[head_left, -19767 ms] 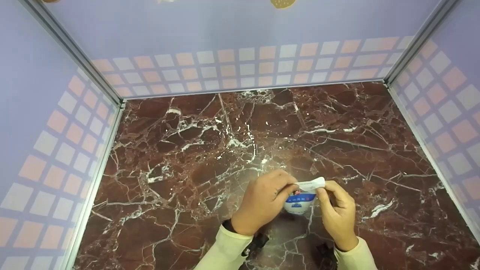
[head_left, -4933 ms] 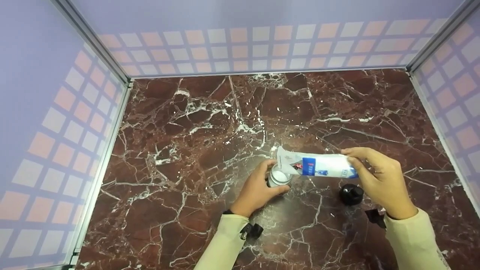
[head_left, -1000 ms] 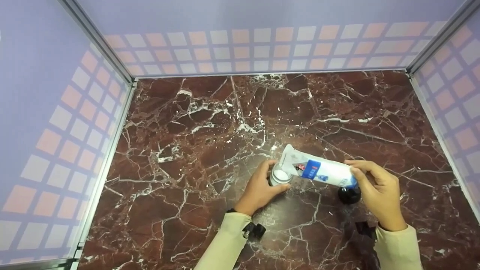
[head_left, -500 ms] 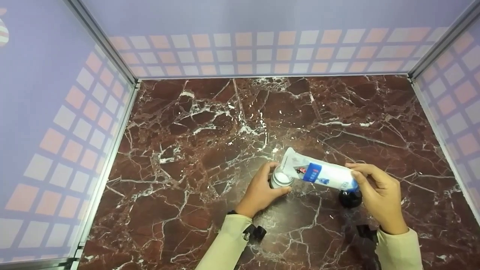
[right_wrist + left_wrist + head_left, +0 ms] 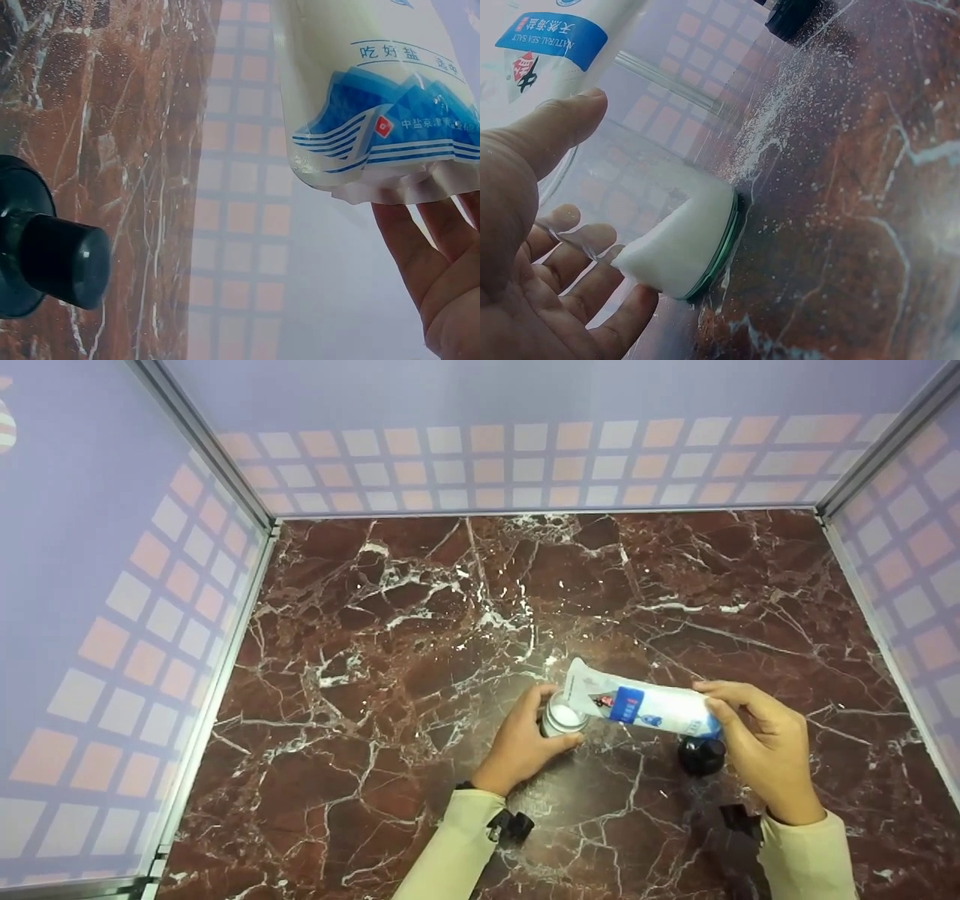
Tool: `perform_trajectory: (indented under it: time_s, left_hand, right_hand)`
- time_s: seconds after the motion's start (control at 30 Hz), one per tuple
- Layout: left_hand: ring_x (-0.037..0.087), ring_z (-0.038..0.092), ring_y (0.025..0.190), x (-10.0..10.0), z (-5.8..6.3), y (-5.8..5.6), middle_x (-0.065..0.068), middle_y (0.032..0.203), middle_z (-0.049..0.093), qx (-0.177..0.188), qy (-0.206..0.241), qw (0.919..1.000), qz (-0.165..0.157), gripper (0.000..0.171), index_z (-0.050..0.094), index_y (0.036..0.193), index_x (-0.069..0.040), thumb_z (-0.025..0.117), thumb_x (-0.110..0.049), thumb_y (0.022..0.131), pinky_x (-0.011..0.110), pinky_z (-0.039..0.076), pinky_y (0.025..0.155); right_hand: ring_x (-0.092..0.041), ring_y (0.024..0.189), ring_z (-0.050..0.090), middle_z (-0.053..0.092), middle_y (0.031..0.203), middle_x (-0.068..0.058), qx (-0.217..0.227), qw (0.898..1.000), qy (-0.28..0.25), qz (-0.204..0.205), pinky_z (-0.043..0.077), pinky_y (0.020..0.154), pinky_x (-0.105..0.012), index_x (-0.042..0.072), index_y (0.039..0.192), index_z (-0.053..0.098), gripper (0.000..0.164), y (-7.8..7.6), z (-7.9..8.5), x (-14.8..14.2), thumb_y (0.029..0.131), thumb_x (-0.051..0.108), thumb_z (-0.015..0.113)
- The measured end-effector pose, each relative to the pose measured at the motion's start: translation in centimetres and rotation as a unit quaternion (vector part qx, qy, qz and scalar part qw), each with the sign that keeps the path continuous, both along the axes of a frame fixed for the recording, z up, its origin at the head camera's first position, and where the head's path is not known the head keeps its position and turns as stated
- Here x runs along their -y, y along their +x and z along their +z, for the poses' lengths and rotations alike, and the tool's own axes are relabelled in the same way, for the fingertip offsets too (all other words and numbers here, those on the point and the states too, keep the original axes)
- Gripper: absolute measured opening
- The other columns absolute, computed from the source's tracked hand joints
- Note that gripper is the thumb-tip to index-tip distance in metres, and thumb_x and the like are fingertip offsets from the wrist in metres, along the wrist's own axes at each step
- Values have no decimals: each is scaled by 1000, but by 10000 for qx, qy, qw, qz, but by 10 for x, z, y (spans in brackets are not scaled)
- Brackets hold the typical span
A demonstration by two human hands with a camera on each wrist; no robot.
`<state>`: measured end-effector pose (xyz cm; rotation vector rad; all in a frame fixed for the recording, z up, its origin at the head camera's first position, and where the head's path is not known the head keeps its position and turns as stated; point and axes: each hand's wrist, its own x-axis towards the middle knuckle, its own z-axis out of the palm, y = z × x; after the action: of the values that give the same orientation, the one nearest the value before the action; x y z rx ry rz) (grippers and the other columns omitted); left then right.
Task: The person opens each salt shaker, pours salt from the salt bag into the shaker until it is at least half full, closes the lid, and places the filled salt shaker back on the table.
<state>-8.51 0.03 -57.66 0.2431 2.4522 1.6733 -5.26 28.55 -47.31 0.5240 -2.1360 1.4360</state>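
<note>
One left hand (image 5: 519,744) cups a jar (image 5: 686,240), green-based only in wrist view; right hand (image 5: 769,750) pinches a bag (image 5: 667,710).

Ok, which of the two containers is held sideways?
The white plastic salt bag with blue printing, sloping from the right hand; the clear glass jar, in the left hand, has its mouth up.

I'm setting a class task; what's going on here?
A person's left grip holds a clear jar, and the right grip holds a sea salt packet, tilted with its end at the jar's mouth. White salt-like grains partly fill the jar; others lie scattered on the table, where a black knobbed object rests.
</note>
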Motion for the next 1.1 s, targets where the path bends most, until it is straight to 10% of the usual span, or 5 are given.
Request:
perform_trajectory:
  time_s: [0.47,1.1]
  left_hand:
    - [21,63,121,0,2,1,4,135,61,7,-141,9999,42,77,51,140,-21,92,-33,76,38,52,101]
    - [23,62,123,-3,0,1,3,134,62,-11,-84,9998,157,77,52,140,-21,93,-32,76,43,50,104]
  right_hand:
    - [1,74,59,76,102,-21,-155,9957,897,-161,39,64,-12,-4,94,75,28,-5,23,5,79,-26,69]
    - [-5,104,69,78,107,-9,-407,9856,1638,-131,49,83,-9,3,100,78,31,-19,24,3,79,-19,76]
